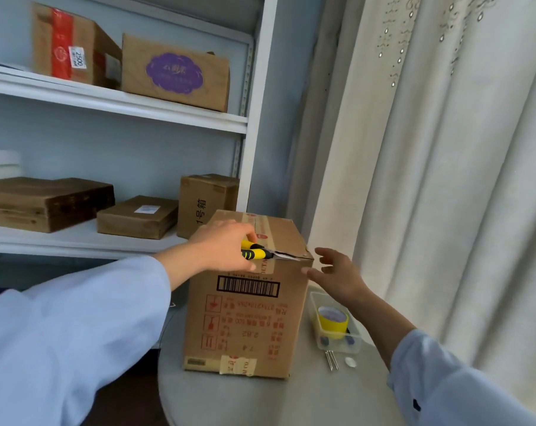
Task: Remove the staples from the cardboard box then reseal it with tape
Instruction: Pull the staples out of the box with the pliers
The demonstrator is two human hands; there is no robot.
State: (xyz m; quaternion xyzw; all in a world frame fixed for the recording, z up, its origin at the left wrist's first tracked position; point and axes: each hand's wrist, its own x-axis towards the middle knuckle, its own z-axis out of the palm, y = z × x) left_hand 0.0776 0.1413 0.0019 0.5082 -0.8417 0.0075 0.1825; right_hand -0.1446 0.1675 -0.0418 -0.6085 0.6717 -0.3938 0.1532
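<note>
Cardboard box (245, 315) shows barcode; shelf carton (206, 204) reads "1号箱".

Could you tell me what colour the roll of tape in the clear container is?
Yellow tape roll, seen from the head view.

Six cardboard boxes (248, 302), one tape roll (333, 322), one plastic tray (337, 348), two hands (226, 247).
</note>
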